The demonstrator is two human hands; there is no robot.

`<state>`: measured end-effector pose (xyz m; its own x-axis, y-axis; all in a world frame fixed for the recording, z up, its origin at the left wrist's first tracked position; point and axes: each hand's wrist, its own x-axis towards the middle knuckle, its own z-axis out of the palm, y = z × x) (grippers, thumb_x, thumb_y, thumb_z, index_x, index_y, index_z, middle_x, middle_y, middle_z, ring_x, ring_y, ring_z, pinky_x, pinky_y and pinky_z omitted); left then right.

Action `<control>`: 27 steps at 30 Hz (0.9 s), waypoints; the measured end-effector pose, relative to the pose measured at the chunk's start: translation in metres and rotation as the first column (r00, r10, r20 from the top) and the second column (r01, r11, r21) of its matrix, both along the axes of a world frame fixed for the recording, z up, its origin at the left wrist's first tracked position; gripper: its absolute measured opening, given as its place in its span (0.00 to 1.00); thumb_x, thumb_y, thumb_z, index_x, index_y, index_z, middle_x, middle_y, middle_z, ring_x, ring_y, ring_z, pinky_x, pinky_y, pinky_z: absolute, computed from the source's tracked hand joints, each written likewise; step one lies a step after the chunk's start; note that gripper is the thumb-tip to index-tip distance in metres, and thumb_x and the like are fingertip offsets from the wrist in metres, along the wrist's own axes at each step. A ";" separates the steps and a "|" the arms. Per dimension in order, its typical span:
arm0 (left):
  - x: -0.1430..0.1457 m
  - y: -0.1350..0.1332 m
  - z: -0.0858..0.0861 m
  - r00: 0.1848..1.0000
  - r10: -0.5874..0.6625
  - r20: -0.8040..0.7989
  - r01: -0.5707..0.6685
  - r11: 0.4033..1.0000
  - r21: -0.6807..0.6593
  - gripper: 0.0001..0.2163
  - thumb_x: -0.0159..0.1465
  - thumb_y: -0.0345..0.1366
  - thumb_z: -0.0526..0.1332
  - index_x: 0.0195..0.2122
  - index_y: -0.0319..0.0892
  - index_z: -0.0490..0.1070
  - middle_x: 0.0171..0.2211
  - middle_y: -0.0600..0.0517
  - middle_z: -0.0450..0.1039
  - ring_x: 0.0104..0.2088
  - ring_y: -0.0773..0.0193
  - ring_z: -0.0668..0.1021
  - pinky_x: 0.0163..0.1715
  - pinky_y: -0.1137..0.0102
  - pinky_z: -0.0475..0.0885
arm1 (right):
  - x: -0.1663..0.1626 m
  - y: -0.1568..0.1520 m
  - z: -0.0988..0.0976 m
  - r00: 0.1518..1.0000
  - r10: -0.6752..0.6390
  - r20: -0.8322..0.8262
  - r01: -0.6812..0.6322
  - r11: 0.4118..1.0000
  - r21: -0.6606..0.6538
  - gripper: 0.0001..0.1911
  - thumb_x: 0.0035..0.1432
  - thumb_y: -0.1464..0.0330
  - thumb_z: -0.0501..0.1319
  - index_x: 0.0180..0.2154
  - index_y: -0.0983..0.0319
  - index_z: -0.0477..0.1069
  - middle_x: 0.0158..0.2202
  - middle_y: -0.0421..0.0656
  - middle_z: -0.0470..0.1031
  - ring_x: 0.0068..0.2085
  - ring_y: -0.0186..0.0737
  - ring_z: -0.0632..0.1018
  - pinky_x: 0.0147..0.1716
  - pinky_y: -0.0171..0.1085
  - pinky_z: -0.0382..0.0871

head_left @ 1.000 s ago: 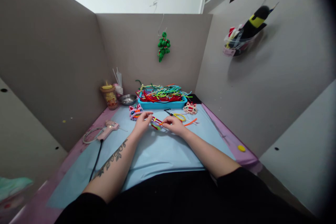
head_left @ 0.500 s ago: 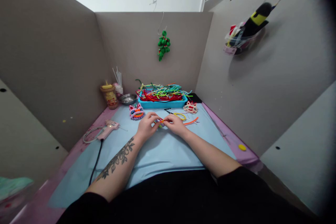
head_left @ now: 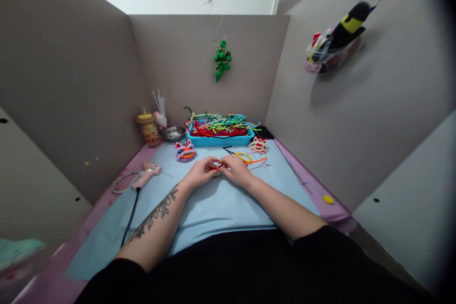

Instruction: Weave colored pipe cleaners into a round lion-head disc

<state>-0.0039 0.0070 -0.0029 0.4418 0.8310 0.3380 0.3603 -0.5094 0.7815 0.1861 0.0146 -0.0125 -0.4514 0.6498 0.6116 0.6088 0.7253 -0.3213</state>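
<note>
Compared with one second earlier, left hand (head_left: 200, 172) and right hand (head_left: 235, 169) have drawn together, the left having shifted rightward. Foreground: black sleeves (head_left: 130, 270) above bare forearms, the left one bearing a leaf-patterned tattoo (head_left: 153, 216). Beneath the arms, a creased blue sheet (head_left: 228, 202) covers the middle of the table; at far right lies a yellow disc (head_left: 328, 199). Centre: a small red-and-yellow piece (head_left: 218, 168), located between the two hands and pinched in the fingers of both; its outline is largely hidden. Left: pink glue gun (head_left: 147, 176), lying apart from the hands. Just beyond the right hand: an orange strip (head_left: 258, 160) and yellow-handled scissors (head_left: 245, 156). Farther back: a purple animal head (head_left: 185, 151) at left and a cream animal head (head_left: 258, 146) at right, before a blue tray (head_left: 221, 141) heaped with coloured fuzzy stems (head_left: 224, 126). Background: green ornament (head_left: 223, 61), hanging against the rear panel (head_left: 171, 57).
</note>
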 end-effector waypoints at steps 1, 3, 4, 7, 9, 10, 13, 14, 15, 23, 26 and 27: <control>0.000 0.000 0.000 1.000 -0.007 0.011 0.008 1.000 -0.015 0.17 0.54 0.35 0.62 0.46 0.40 0.67 0.33 0.48 0.77 0.33 0.61 0.78 0.34 0.68 0.70 | 0.000 -0.001 0.000 1.000 -0.010 -0.005 0.010 1.000 -0.006 0.07 0.53 0.72 0.61 0.37 0.62 0.70 0.32 0.43 0.72 0.36 0.40 0.69 0.38 0.38 0.61; 0.000 0.001 -0.001 0.999 -0.024 0.042 0.025 0.999 -0.032 0.19 0.54 0.36 0.63 0.47 0.40 0.66 0.33 0.48 0.77 0.33 0.62 0.78 0.35 0.68 0.71 | -0.001 -0.001 0.001 1.000 -0.007 0.001 0.007 1.000 -0.008 0.05 0.53 0.72 0.62 0.35 0.62 0.70 0.31 0.42 0.72 0.36 0.39 0.69 0.37 0.38 0.61; 0.000 0.002 -0.001 0.998 -0.026 0.062 0.028 0.999 -0.039 0.20 0.53 0.37 0.64 0.47 0.40 0.66 0.33 0.48 0.77 0.33 0.62 0.78 0.35 0.68 0.71 | -0.001 -0.001 0.001 1.000 0.005 0.010 -0.005 1.000 -0.002 0.03 0.54 0.72 0.61 0.34 0.62 0.70 0.31 0.42 0.72 0.36 0.39 0.69 0.37 0.38 0.61; -0.001 0.004 -0.002 0.993 -0.017 0.119 0.028 0.995 -0.093 0.23 0.51 0.37 0.66 0.48 0.40 0.64 0.32 0.49 0.77 0.32 0.63 0.78 0.35 0.68 0.71 | 0.000 0.000 -0.001 0.998 0.040 0.046 -0.041 0.999 0.034 0.02 0.55 0.72 0.60 0.31 0.61 0.72 0.30 0.42 0.72 0.36 0.39 0.69 0.39 0.38 0.61; -0.001 0.005 -0.004 0.990 -0.011 0.141 0.031 0.989 -0.146 0.24 0.51 0.38 0.66 0.48 0.40 0.63 0.32 0.49 0.77 0.32 0.63 0.78 0.35 0.68 0.71 | 0.001 0.002 -0.002 0.997 0.032 0.066 -0.036 0.998 0.054 0.04 0.56 0.71 0.60 0.33 0.60 0.73 0.31 0.43 0.71 0.36 0.39 0.69 0.39 0.39 0.60; -0.001 0.006 -0.004 0.989 -0.008 0.146 0.032 0.985 -0.167 0.24 0.51 0.38 0.66 0.48 0.40 0.63 0.32 0.49 0.77 0.31 0.63 0.78 0.34 0.68 0.71 | 0.001 0.002 -0.003 0.997 0.021 0.079 -0.026 0.998 0.061 0.04 0.56 0.71 0.60 0.33 0.60 0.74 0.31 0.43 0.71 0.36 0.39 0.68 0.39 0.38 0.60; -0.002 0.007 -0.005 0.989 0.011 0.150 0.017 0.982 -0.186 0.25 0.51 0.38 0.66 0.48 0.39 0.62 0.31 0.49 0.76 0.31 0.63 0.78 0.33 0.69 0.70 | 0.001 0.001 -0.002 0.992 -0.009 0.127 -0.002 0.996 0.089 0.06 0.56 0.71 0.59 0.34 0.59 0.75 0.31 0.43 0.71 0.35 0.40 0.67 0.37 0.38 0.59; -0.001 0.007 -0.006 0.989 0.014 0.147 0.013 0.983 -0.182 0.25 0.51 0.38 0.66 0.48 0.39 0.62 0.31 0.50 0.76 0.31 0.63 0.77 0.32 0.69 0.70 | 0.001 0.000 -0.001 0.989 -0.015 0.146 0.000 0.995 0.101 0.06 0.57 0.71 0.59 0.34 0.58 0.75 0.30 0.43 0.70 0.35 0.40 0.66 0.37 0.38 0.58; -0.001 0.007 -0.006 0.989 0.016 0.144 0.010 0.984 -0.176 0.24 0.50 0.37 0.66 0.48 0.39 0.62 0.30 0.50 0.76 0.30 0.63 0.77 0.32 0.69 0.70 | 0.001 -0.001 0.000 0.986 -0.019 0.165 0.000 0.993 0.116 0.06 0.57 0.71 0.59 0.33 0.58 0.75 0.30 0.44 0.70 0.35 0.40 0.66 0.37 0.39 0.58; 0.000 0.008 -0.007 0.993 0.003 0.118 0.017 0.985 -0.169 0.24 0.51 0.35 0.65 0.49 0.40 0.60 0.29 0.53 0.75 0.30 0.64 0.77 0.32 0.70 0.69 | -0.001 -0.005 0.005 0.959 -0.072 0.274 0.012 0.976 0.217 0.08 0.59 0.69 0.57 0.33 0.58 0.75 0.30 0.45 0.70 0.35 0.40 0.64 0.36 0.39 0.55; 0.000 0.008 -0.009 0.994 0.009 0.105 0.008 0.986 -0.164 0.26 0.51 0.34 0.64 0.51 0.40 0.58 0.29 0.53 0.75 0.30 0.64 0.77 0.31 0.70 0.69 | -0.001 -0.005 0.004 0.957 -0.083 0.279 0.018 0.974 0.227 0.08 0.59 0.69 0.57 0.34 0.58 0.75 0.30 0.45 0.70 0.35 0.41 0.64 0.36 0.39 0.55; 0.001 0.008 -0.009 0.995 0.007 0.102 0.010 0.987 -0.162 0.27 0.51 0.34 0.64 0.53 0.40 0.57 0.30 0.52 0.75 0.30 0.64 0.77 0.32 0.70 0.69 | 0.000 -0.005 0.003 0.957 -0.083 0.277 0.020 0.974 0.226 0.08 0.59 0.69 0.57 0.34 0.58 0.75 0.30 0.44 0.70 0.35 0.41 0.64 0.36 0.39 0.55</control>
<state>-0.0030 0.0149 -0.0117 0.4133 0.8780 0.2416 0.2743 -0.3730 0.8863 0.1857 0.0099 -0.0091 -0.5957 0.5416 0.5931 0.6896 0.7235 0.0321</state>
